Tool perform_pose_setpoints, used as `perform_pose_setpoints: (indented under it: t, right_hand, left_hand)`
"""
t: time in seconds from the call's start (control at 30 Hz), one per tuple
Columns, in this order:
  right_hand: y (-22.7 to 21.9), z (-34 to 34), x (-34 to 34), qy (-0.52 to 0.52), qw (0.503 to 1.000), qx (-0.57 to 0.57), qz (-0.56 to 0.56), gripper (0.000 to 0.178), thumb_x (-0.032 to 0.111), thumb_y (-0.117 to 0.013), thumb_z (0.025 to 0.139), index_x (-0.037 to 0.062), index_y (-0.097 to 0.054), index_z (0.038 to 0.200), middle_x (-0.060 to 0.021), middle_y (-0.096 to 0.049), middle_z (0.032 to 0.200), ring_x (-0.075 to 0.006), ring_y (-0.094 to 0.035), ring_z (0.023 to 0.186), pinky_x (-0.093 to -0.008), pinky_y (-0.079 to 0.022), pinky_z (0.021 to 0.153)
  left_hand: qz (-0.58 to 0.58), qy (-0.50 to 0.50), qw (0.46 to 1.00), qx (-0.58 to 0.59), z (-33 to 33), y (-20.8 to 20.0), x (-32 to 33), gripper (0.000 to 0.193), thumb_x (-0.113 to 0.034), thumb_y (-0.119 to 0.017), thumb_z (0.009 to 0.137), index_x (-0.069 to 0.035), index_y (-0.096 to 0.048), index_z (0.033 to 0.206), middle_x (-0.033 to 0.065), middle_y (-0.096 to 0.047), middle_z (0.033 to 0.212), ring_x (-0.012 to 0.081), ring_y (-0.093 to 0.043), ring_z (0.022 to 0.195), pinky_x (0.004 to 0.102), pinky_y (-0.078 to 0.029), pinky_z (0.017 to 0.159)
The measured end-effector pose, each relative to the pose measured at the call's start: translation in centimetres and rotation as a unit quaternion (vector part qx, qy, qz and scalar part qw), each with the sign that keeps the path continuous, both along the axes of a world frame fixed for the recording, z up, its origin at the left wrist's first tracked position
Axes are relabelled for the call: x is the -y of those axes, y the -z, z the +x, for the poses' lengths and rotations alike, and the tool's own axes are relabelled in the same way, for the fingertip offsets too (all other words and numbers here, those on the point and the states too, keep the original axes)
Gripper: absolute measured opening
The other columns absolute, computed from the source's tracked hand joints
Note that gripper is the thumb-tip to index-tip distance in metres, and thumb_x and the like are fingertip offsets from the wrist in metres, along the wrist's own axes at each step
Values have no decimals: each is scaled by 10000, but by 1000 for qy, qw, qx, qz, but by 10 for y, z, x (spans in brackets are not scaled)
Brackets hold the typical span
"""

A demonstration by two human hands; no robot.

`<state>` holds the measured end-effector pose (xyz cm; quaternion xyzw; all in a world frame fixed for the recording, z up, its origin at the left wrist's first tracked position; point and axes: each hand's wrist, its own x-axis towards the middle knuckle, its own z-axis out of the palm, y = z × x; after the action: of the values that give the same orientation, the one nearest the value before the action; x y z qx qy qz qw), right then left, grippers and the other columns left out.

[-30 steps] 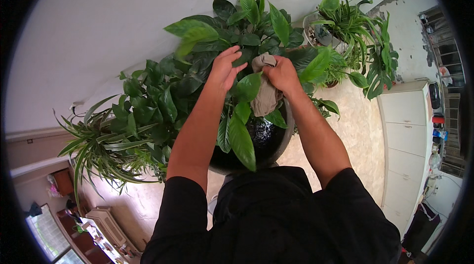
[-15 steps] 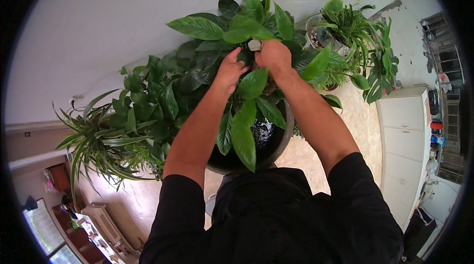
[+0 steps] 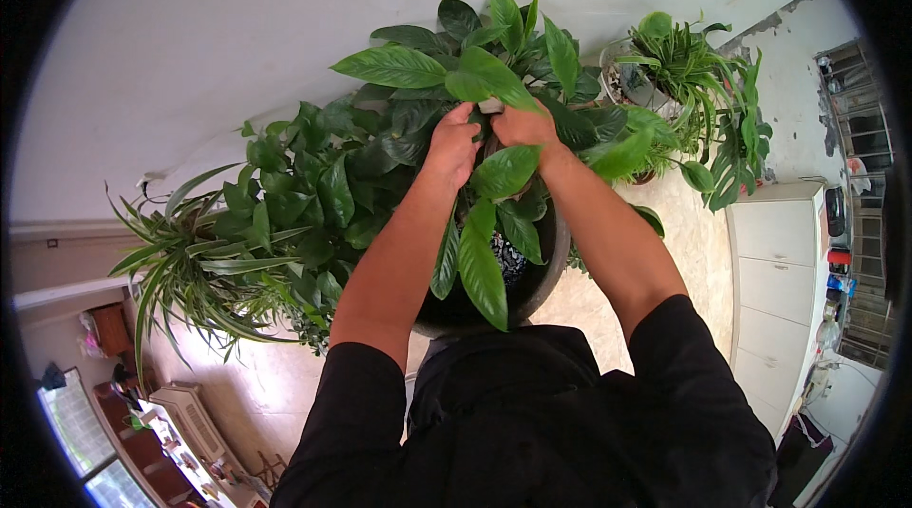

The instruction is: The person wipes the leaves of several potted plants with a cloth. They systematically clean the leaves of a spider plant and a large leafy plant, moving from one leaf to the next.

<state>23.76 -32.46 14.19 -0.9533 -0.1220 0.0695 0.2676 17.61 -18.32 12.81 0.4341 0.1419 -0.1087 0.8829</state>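
A leafy plant with broad green leaves (image 3: 484, 275) grows from a large dark round pot (image 3: 554, 266) right in front of me. Both my arms reach over the pot into the foliage. My right hand (image 3: 525, 128) is closed at a small whitish piece (image 3: 490, 105), perhaps cloth or paper, partly hidden under a bright leaf. Beside it, on the left, my left hand (image 3: 452, 149) has its fingers bent together among the stems; what they grip is hidden. Dark wet-looking material (image 3: 508, 259) shows inside the pot below the leaves.
A spider plant (image 3: 185, 270) and dense dark foliage (image 3: 304, 175) spread leftward along the white wall (image 3: 237, 33). More potted plants (image 3: 679, 71) stand at the right. A white cabinet (image 3: 774, 280) lines the right side, and a pale floor (image 3: 689, 232) lies between.
The view has shifted slightly, so plants and pot sit a little lower and further right. My left hand has drawn closer to the right one, its fingers more bent together.
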Motion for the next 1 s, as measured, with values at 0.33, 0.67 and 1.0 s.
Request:
perform_pose_setpoints:
  t: [0.33, 0.67, 1.0]
  right_hand:
    - [21, 16, 5, 12, 999, -33, 24, 451, 156, -621, 831, 101, -686, 1274, -201, -718, 1175, -426, -655, 1112, -491, -532, 947]
    - [-13, -43, -8, -3, 992, 73, 99, 451, 87, -634, 821, 72, -669, 1270, -216, -725, 1085, -408, -692, 1026, -439, -546, 875]
    - [-7, -69, -2, -137, 955, 190, 180, 395, 127, -658, 821, 69, -657, 1212, -210, -696, 1104, -439, -661, 997, -472, -540, 827]
  left_hand:
    - [19, -1, 1000, 2, -9, 1, 1, 575, 74, -389, 1005, 48, -317, 1576, 191, -385, 1600, 311, -439, 1429, 496, -382, 1175]
    - [-120, -48, 990, -48, -20, -8, -4, 755, -585, -358, 1080, 6, -372, 1550, 212, -495, 1489, 349, -529, 1320, 484, -410, 1139]
    - [-109, -59, 991, -48, -24, -6, -3, 855, -698, -278, 1047, -10, -391, 1542, 186, -539, 1468, 343, -531, 1331, 498, -406, 1135]
